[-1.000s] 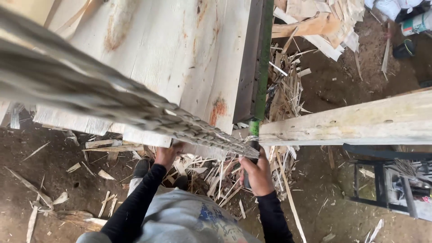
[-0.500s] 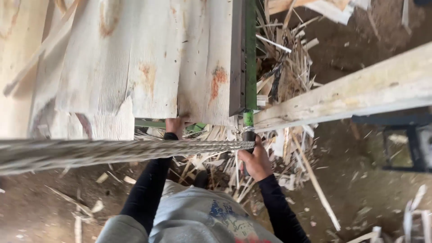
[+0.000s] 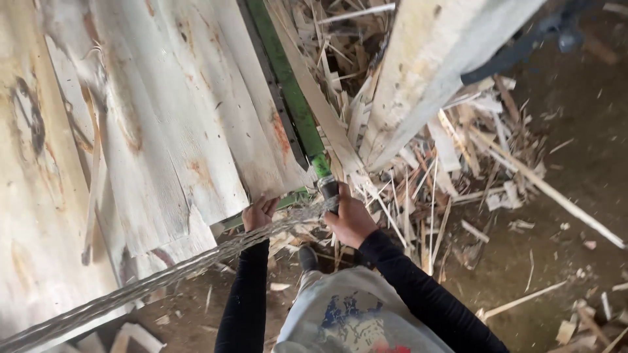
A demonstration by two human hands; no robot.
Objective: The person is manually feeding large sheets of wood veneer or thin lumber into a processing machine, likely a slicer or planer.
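Head view: left hand (image 3: 259, 213) reaching forward, grip closed on the thin veneer sheet's (image 3: 163, 278) edge-on end. Right hand (image 3: 351, 219) beside it, grip wrapped around the green bar's (image 3: 288, 91) dark handle end, by stacked veneer sheets (image 3: 150, 131).

A: What covers the arms?
B: Long black sleeves (image 3: 245, 301), close-fitting, running to the wrists. The left hand (image 3: 260, 213) and right hand (image 3: 352, 221) are bare.

A: And the torso?
B: A grey shirt (image 3: 347, 314) at bottom centre, with a blue and red print.
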